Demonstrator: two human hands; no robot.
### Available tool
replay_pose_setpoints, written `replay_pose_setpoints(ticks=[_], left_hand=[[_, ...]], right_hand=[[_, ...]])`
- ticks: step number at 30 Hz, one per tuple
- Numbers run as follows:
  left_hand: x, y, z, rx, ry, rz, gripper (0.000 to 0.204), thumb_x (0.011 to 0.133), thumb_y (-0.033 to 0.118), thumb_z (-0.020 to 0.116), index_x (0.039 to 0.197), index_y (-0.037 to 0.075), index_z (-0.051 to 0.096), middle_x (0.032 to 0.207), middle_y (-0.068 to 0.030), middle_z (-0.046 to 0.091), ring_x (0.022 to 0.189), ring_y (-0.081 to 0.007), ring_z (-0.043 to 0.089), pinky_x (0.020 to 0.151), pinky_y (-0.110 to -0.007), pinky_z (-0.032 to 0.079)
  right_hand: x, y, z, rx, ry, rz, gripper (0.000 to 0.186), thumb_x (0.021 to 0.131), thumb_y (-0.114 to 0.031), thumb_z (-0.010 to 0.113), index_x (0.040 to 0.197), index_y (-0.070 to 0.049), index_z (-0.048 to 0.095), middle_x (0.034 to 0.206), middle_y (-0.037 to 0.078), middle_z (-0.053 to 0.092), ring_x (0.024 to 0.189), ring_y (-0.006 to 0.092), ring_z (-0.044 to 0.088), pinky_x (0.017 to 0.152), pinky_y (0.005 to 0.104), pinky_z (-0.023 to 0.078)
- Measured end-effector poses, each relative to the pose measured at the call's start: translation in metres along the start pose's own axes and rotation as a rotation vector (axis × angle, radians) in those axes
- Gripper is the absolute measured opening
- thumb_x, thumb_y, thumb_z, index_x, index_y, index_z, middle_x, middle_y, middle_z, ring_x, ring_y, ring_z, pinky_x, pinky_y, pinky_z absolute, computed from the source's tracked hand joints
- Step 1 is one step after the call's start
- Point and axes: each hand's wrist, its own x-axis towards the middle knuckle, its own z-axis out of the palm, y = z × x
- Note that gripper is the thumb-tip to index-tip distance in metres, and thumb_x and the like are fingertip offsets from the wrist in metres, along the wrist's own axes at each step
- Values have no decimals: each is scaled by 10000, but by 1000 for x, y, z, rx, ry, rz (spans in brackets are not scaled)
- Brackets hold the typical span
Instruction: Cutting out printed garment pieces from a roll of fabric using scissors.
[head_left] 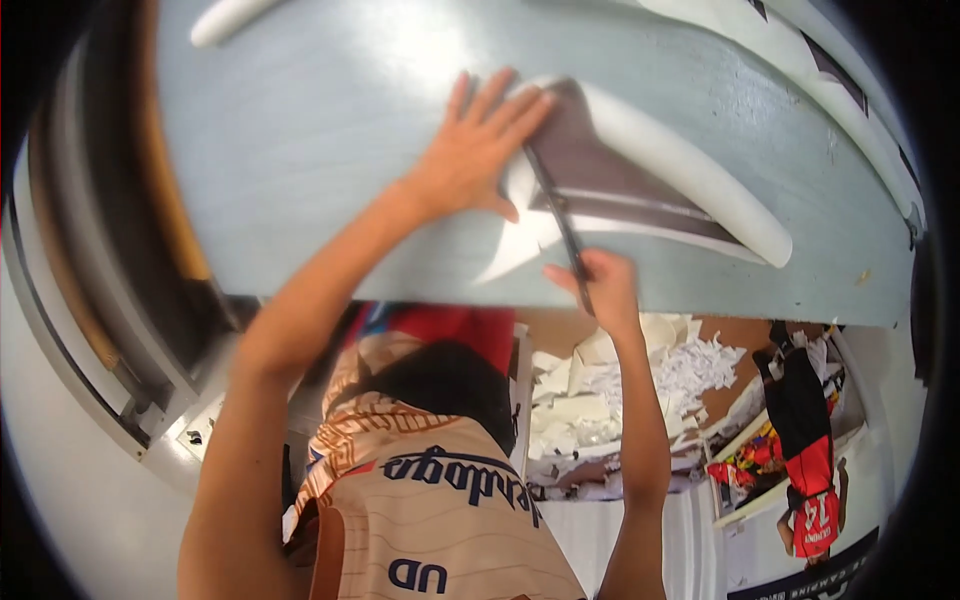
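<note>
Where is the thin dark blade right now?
In the head view, the thin dark blade is right of centre on the grey-blue table, gripped by the right hand, beside the left hand pressing the curling white sheet.

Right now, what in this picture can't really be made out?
- Head view: the tool's handle is hidden inside the right hand; its tip disappears under the left hand.
- The sheet under the left hand: its near part is covered by the palm.
- The white roll is cut off by the top edge.
- The paper scraps below the table are too small and blurred to sort.
</note>
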Motion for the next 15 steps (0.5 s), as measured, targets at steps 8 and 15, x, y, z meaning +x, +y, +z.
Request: replay_pose_setpoints(ticks=[8, 15], left_hand=[[3, 3, -17, 34, -54, -7, 1460, 437, 585, 934, 1645, 157, 233, 1667, -129, 292, 1566, -423, 160, 1238, -686, 88], [1, 3, -37, 34, -16, 43, 1151, 603, 781, 763, 1543, 179, 482, 1670, -150, 305, 1564, -431, 175, 1228, -687, 81]], right_hand=[[4, -28, 15, 25, 45, -108, 466, 785, -274, 936, 620, -51, 562, 590, -88, 440, 566, 33, 349, 489, 260, 261], [-115, 13, 6, 35, 72, -2, 425, 768, -238, 946, 677, -26, 589, 622, -61, 495, 579, 37, 419, 492, 249, 334]])
